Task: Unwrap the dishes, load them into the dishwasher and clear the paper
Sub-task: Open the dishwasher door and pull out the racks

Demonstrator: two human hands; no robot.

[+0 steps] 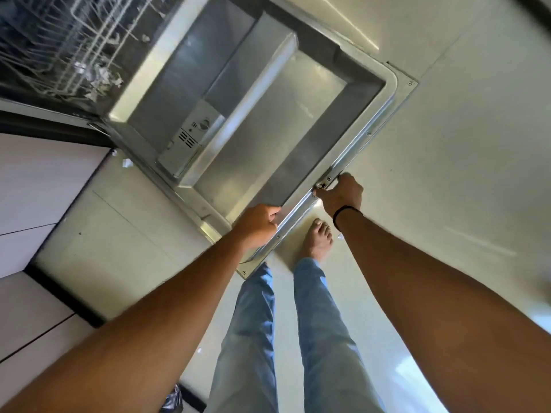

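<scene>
The dishwasher door (pixel 268 120) hangs open and lowered, its steel inner face turned up toward me. My left hand (pixel 258 225) grips the door's top edge near its left end, fingers curled over the rim. My right hand (pixel 343 193) grips the same edge further right, by the latch (pixel 323 183). The white wire rack (pixel 68 49) shows inside the tub at the top left, with bits of pale paper (pixel 103 77) lying among its wires. No dishes are visible.
White cabinet fronts (pixel 32 189) with a dark plinth run down the left. My legs in jeans and a bare foot (pixel 317 242) stand on the glossy pale floor (pixel 447 144) just under the door edge. A small paper scrap (pixel 126 163) lies by the hinge.
</scene>
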